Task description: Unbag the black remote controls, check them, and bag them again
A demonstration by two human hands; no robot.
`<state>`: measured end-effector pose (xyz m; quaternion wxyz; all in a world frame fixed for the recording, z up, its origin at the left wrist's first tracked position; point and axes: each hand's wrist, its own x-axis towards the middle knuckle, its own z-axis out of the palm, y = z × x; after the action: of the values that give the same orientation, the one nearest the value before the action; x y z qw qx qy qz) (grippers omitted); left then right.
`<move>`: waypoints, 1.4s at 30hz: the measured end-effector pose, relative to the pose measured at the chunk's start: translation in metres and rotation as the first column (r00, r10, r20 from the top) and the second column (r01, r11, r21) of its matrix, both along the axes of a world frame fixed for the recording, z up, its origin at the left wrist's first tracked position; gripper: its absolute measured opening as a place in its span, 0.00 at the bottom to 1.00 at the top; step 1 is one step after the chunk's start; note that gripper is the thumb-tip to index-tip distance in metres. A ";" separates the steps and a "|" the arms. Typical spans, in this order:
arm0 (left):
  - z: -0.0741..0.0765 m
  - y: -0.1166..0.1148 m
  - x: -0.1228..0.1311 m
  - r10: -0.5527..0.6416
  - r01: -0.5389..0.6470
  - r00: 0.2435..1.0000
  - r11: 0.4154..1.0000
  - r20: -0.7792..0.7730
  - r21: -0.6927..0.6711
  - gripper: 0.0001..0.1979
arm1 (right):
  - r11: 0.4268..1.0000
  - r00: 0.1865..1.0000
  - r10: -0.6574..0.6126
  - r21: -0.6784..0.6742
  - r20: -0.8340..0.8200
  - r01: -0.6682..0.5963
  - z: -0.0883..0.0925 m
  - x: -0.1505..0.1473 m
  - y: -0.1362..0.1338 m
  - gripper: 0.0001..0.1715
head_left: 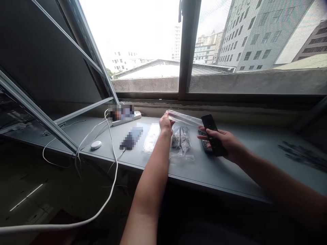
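Note:
My left hand (166, 123) pinches one end of a clear plastic bag (185, 117), which stretches rightward above the desk. A black remote control (213, 136) is gripped in my right hand (224, 141), its upper end close to the bag's far end; whether they touch I cannot tell. Under the remote lies another dark remote (205, 144) with many buttons, partly hidden. Between my hands, bagged dark parts (181, 139) rest on the desk. Left of my left forearm is a stack of clear plastic bags (151, 139).
The grey desk (237, 163) runs along a window. A blurred phone (130, 139) on a cable, a white oval device (96, 145) and a power strip (133, 117) are on the left. White cables (112, 183) hang past the edge. Dark thin items (304, 154) lie far right.

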<state>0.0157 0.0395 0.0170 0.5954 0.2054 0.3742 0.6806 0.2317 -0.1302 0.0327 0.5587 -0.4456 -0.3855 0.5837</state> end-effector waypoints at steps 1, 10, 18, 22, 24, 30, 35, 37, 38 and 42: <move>0.000 0.000 0.000 0.006 -0.006 1.000 1.000 0.007 -0.006 0.08 | 1.000 1.000 -0.007 -0.001 -0.003 0.007 0.000 0.000 0.000 0.06; 0.003 -0.008 0.001 -0.112 0.112 0.993 0.994 0.029 0.011 0.21 | 0.992 0.998 -0.046 0.118 0.048 0.040 -0.006 0.006 0.002 0.10; 0.009 -0.021 0.005 -0.545 0.544 0.838 0.838 0.029 0.037 0.38 | 0.918 0.895 -0.096 0.386 0.436 -0.089 -0.003 -0.003 -0.013 0.13; 0.009 -0.028 0.008 -0.630 0.626 0.777 0.772 0.003 0.107 0.38 | 0.875 0.829 -0.121 0.452 0.547 -0.170 -0.001 -0.008 -0.017 0.14; 0.008 -0.028 0.009 -0.634 0.630 0.774 0.771 0.014 0.096 0.35 | 0.873 0.814 -0.120 0.451 0.569 -0.187 -0.001 -0.009 -0.018 0.13; 0.005 -0.017 0.009 -0.485 0.479 0.871 0.874 0.077 0.084 0.19 | 0.887 0.850 -0.070 0.423 0.523 -0.187 -0.002 -0.011 -0.019 0.10; -0.001 -0.006 0.007 -0.269 0.258 0.951 0.962 0.151 0.087 0.15 | 0.911 0.893 -0.050 0.387 0.447 -0.143 -0.003 -0.009 -0.016 0.13; -0.002 -0.005 0.007 -0.246 0.235 0.956 0.968 0.161 0.087 0.14 | 0.934 0.916 -0.041 0.341 0.398 -0.106 -0.003 -0.007 -0.014 0.17; -0.002 -0.005 0.007 -0.244 0.233 0.956 0.968 0.159 0.090 0.14 | 0.948 0.931 -0.035 0.308 0.364 -0.084 -0.003 -0.006 -0.013 0.19; 0.001 -0.009 0.008 -0.272 0.258 0.954 0.959 0.126 0.114 0.15 | 0.977 0.980 -0.034 0.212 0.195 -0.009 -0.002 -0.003 -0.009 0.21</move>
<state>0.0241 0.0303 0.0184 0.6956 0.2337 0.2672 0.6246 0.2288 -0.1387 0.0312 0.5656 -0.4416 -0.4963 0.4886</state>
